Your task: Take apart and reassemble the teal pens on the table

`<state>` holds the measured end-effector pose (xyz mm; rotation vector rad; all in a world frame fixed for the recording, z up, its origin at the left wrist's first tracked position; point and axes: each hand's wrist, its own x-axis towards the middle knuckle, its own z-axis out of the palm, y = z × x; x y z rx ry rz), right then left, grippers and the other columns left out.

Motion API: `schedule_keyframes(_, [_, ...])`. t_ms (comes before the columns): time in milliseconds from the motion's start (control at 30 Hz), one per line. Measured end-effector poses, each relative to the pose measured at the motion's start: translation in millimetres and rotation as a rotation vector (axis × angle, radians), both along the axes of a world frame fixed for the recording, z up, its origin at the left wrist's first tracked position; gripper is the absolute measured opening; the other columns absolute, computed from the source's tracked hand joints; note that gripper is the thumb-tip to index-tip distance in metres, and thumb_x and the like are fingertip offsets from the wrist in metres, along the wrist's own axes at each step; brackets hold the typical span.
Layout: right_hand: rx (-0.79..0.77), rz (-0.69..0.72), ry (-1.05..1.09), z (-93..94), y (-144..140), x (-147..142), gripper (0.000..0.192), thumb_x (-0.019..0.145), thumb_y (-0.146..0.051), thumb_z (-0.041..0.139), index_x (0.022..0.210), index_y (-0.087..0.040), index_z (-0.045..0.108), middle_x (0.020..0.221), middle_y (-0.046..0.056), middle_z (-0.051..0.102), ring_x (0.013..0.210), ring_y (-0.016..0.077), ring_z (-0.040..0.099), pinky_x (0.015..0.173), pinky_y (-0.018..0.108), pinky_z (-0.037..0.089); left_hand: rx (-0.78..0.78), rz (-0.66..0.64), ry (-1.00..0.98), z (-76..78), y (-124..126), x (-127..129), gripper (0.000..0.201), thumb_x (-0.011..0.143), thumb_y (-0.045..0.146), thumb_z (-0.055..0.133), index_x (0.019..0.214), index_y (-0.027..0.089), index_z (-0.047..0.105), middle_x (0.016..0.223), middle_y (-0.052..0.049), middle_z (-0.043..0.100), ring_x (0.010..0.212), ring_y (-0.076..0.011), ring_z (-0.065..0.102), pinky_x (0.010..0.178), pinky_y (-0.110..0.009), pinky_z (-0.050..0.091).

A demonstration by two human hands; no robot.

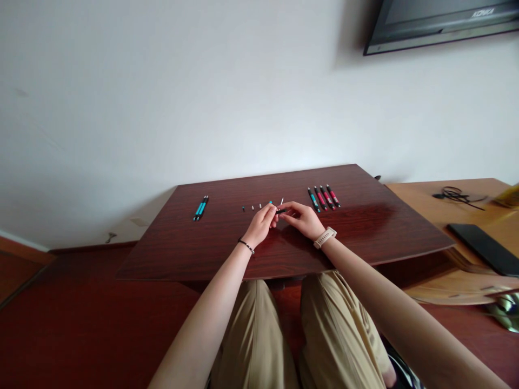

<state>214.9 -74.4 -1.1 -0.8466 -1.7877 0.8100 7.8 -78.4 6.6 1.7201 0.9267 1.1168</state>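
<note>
Over the middle of the dark table my left hand (261, 223) and my right hand (300, 219) meet at the fingertips. Both are closed on a small black pen part (280, 211), much of it hidden by the fingers. Just beyond them lies a thin white stick (282, 201), possibly a refill, beside a small teal piece (270, 202). To the left, small pen parts (253, 207) sit in a loose row. Two teal-and-black pens (200, 208) lie side by side at the far left. On the right, a teal pen (313, 200) lies alongside three pink-and-black pens (326, 198).
The dark wooden table (227, 248) stands against a white wall. A lighter wooden desk (421, 200) adjoins at right, bearing a black cable (454, 195) and a flat black object (484, 248). A television (446, 24) hangs above.
</note>
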Motion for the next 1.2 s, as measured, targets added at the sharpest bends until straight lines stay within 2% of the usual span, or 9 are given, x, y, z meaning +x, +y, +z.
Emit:
schedule_keyframes(100, [-0.051,0.029,0.073,1.0,-2,-2,0.053,0.089,-0.048,0.083,0.135,-0.027,0.066,0.101,0.003,0.077,0.081,0.021,0.072,0.074,0.035,0.059,0.032,0.077,0.02,-1.8,1,-1,0.053,0.106,0.072,0.045,0.09,0.022,0.055,0.076,0.0,0.06,0.067,-0.0147,0.056,0.066,-0.028,0.047])
schedule_keyframes(200, [-0.053,0.02,0.13,2.1,-5,-3,0.062,0.084,-0.052,0.088,0.134,-0.028,0.06,0.1,0.003,0.077,0.08,0.021,0.071,0.072,0.035,0.059,0.058,0.109,0.045,-5.2,4,-2,0.05,0.107,0.069,0.044,0.091,0.023,0.055,0.077,0.0,0.061,0.067,-0.0153,0.057,0.067,-0.028,0.047])
schedule_keyframes(400, [-0.007,-0.07,0.121,2.9,-6,-1,0.037,0.093,-0.052,0.08,0.116,-0.026,0.067,0.097,0.004,0.078,0.081,0.0216,0.073,0.074,0.036,0.059,0.05,0.102,0.06,-9.1,7,-2,0.05,0.108,0.069,0.044,0.091,0.023,0.055,0.08,-0.001,0.065,0.066,-0.0159,0.06,0.069,-0.03,0.049])
schedule_keyframes(467, [-0.011,-0.082,0.115,3.2,-5,0,0.034,0.094,-0.05,0.08,0.115,-0.025,0.069,0.099,0.004,0.078,0.08,0.0212,0.073,0.073,0.036,0.059,0.061,0.088,0.077,-7.7,5,-2,0.048,0.109,0.066,0.044,0.091,0.022,0.055,0.08,-0.002,0.066,0.067,-0.0162,0.06,0.069,-0.03,0.049])
schedule_keyframes(633, [0.023,-0.033,0.099,4.9,-6,-1,0.04,0.093,-0.048,0.082,0.125,-0.027,0.07,0.122,0.007,0.074,0.089,0.0219,0.075,0.074,0.036,0.063,0.07,0.019,0.164,-1.1,0,-2,0.043,0.11,0.059,0.046,0.091,0.022,0.057,0.081,0.0,0.065,0.071,-0.0157,0.06,0.074,-0.028,0.048])
schedule_keyframes(733, [0.051,0.021,0.072,4.9,-6,-3,0.048,0.091,-0.049,0.084,0.132,-0.029,0.069,0.131,0.009,0.069,0.096,0.0231,0.076,0.076,0.036,0.065,0.084,0.04,0.185,0.6,-2,-3,0.041,0.11,0.056,0.046,0.09,0.022,0.056,0.076,0.002,0.061,0.071,-0.0157,0.058,0.074,-0.028,0.046])
schedule_keyframes(833, [0.078,0.031,0.028,4.2,-6,-4,0.056,0.09,-0.051,0.085,0.138,-0.029,0.066,0.129,0.009,0.069,0.096,0.0233,0.075,0.078,0.038,0.067,0.102,0.05,0.197,-0.2,-1,-3,0.04,0.11,0.055,0.046,0.089,0.022,0.056,0.075,0.002,0.057,0.072,-0.0163,0.057,0.073,-0.028,0.044])
schedule_keyframes(1000, [0.185,-0.046,-0.081,7.2,-9,-4,0.048,0.096,-0.055,0.077,0.135,-0.029,0.067,0.131,0.01,0.068,0.085,0.0204,0.072,0.072,0.036,0.065,0.077,0.03,0.209,0.0,-1,-3,0.039,0.109,0.056,0.048,0.093,0.022,0.061,0.074,0.0,0.058,0.07,-0.0185,0.059,0.072,-0.03,0.044])
schedule_keyframes(1200, [0.243,-0.169,-0.196,10.3,-12,-5,0.045,0.099,-0.058,0.073,0.131,-0.027,0.067,0.115,0.008,0.072,0.074,0.0192,0.066,0.072,0.037,0.062,0.046,0.031,0.141,0.1,0,-3,0.046,0.108,0.061,0.048,0.09,0.022,0.061,0.075,-0.002,0.062,0.071,-0.0191,0.06,0.071,-0.031,0.047])
